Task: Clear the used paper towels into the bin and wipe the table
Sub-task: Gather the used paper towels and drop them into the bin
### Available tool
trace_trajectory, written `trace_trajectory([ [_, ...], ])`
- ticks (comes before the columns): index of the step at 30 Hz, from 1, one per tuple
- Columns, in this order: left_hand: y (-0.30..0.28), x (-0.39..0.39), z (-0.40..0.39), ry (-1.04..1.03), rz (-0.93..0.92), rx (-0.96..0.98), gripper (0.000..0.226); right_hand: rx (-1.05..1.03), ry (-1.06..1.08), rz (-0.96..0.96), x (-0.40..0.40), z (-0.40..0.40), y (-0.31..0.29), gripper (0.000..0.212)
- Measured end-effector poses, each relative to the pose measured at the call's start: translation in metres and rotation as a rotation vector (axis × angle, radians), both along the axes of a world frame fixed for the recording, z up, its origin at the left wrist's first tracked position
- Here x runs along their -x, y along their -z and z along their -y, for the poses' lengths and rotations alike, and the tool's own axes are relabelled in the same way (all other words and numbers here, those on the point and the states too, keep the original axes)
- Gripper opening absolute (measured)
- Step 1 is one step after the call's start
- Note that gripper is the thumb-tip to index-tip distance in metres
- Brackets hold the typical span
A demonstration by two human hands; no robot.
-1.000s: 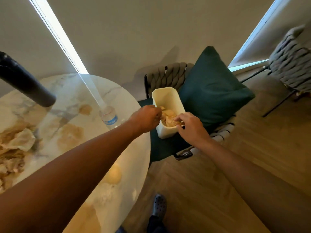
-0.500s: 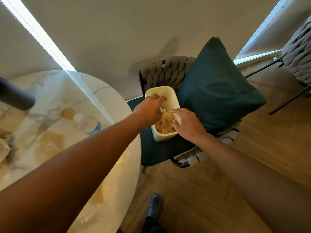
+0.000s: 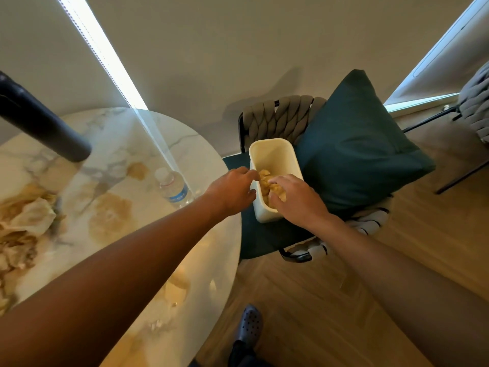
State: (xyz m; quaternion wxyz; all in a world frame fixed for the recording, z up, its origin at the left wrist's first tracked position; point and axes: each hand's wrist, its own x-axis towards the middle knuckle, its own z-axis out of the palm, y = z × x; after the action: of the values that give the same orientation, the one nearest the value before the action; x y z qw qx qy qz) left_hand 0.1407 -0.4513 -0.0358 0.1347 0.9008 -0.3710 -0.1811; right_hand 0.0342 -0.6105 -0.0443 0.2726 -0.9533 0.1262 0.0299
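- Left hand point(image 3: 232, 192) touches the near rim of the cream plastic bin point(image 3: 275, 154), fingers loose.
- Right hand point(image 3: 293, 198) grips crumpled stained paper towels point(image 3: 266, 180) inside it.
- Round marble table point(image 3: 185, 144) lies at nine o'clock.

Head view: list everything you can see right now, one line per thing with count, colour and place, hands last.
bin: one, cream, on the chair seat beside the table
paper towels in the bin: a wad, stained tan, inside it
paper towels on the table: a crumpled heap, stained tan, at left edge
table: one, round, white marble with brown spill stains
water bottle: one, clear with blue label, near table's right edge
cushion: one, dark green, on the chair
chairs: two, grey woven; second far right
dark cylinder: one, upper left
shoe: one, dark, on wood floor
left hand: at the bin's left rim
right hand: gripping the wad in the bin
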Motion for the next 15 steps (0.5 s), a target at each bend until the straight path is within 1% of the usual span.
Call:
trace_trajectory([
  [6, -0.012, 0.021, -0.065, -0.03, 0.011, -0.004, 0.039, 0.043, -0.049, 0.03, 0.01, -0.057, -0.007, 0.036],
  [11, -0.018, 0.036, -0.139, -0.066, 0.015, -0.007, 0.038, 0.032, -0.125, 0.074, 0.014, -0.124, -0.014, 0.031],
  [15, -0.019, 0.047, -0.205, -0.089, 0.028, 0.005, 0.036, 0.02, -0.18, 0.064, 0.013, -0.18, -0.015, 0.031],
])
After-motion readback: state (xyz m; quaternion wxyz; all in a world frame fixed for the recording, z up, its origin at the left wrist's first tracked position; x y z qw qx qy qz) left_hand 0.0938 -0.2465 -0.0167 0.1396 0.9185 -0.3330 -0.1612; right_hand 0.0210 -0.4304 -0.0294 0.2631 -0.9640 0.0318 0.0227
